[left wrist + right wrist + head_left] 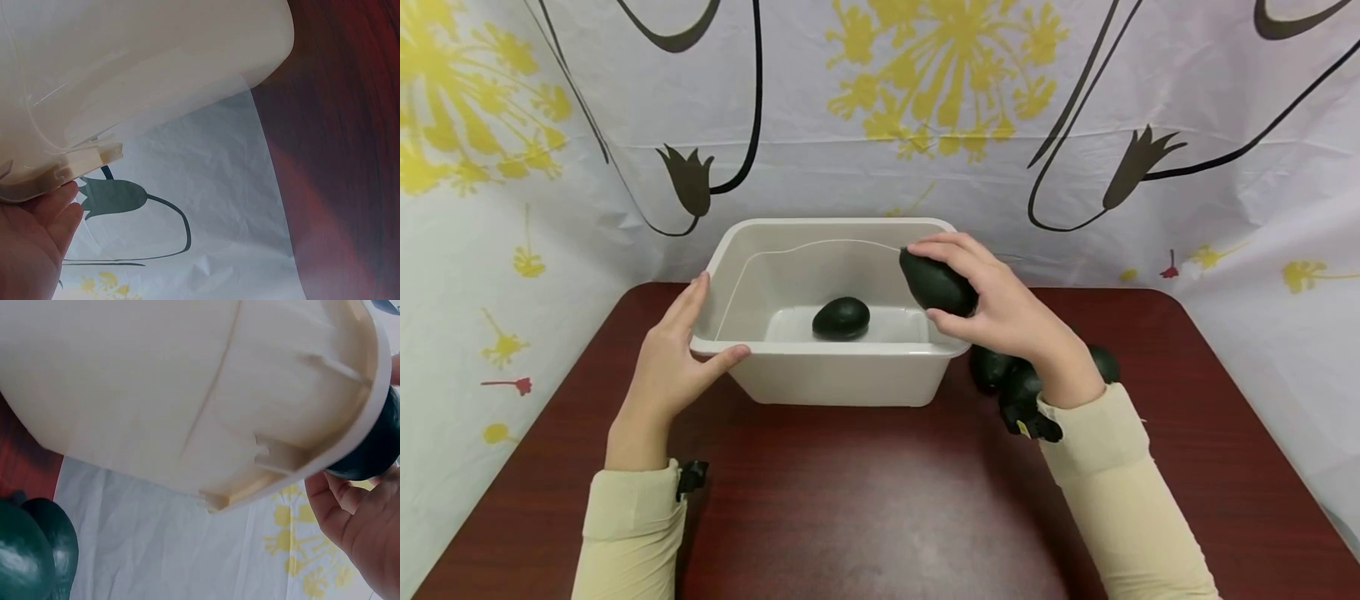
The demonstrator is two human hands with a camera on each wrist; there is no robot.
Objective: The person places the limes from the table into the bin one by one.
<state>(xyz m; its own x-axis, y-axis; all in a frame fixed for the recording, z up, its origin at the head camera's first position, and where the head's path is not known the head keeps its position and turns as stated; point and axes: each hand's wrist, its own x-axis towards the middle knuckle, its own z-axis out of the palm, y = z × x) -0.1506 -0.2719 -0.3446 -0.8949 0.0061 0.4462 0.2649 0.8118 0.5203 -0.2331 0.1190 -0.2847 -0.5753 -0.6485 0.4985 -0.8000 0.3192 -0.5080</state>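
Observation:
A dark green avocado is gripped in my right hand, over the right end of a white plastic tub. In the right wrist view the held avocado shows just past the tub's rim, partly hidden by it. Another avocado lies on the tub's floor near the middle. My left hand holds the tub's left end, with thumb at the front rim and fingers along the left rim. The left wrist view shows those fingers under the rim's edge.
Several more avocados lie on the dark red table right of the tub, partly hidden behind my right wrist. A white cloth with yellow and dark flower prints hangs behind the table.

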